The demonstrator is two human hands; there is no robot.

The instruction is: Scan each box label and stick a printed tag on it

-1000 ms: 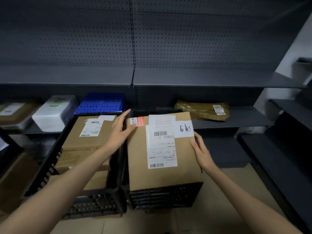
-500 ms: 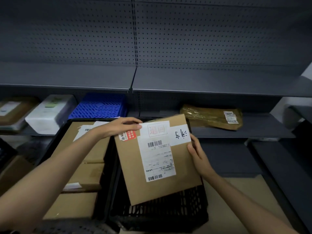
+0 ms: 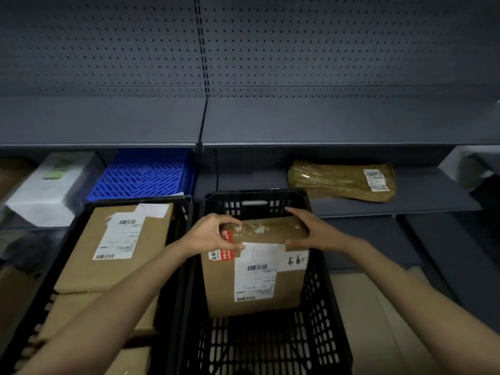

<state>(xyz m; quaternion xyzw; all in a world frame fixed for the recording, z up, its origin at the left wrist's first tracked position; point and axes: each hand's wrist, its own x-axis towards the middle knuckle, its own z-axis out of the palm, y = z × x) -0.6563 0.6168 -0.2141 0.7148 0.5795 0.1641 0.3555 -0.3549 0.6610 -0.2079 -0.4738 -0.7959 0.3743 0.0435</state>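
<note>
Fingers first: both hands are clamped on the same brown cardboard box, left hand curled over its top left corner, right hand wrapped round its top right corner. The box stands upright inside the black plastic lattice crate on the right, up against the crate's far wall, label facing the camera.

Progress-wise, my read is this one's sorted: it carries a white shipping label plus a small white tag with handwriting by its top right corner, and it's the only box in that crate. So it looks like the "finished" bin just got its first one. No scanner or tag printer in view.

Count: two black crates side by side. The left crate holds a stack of brown boxes, at least three I can make out, the top one labelled. On the grey metal shelf behind: one blue plastic basket, one white parcel, one tan taped parcel.
</note>
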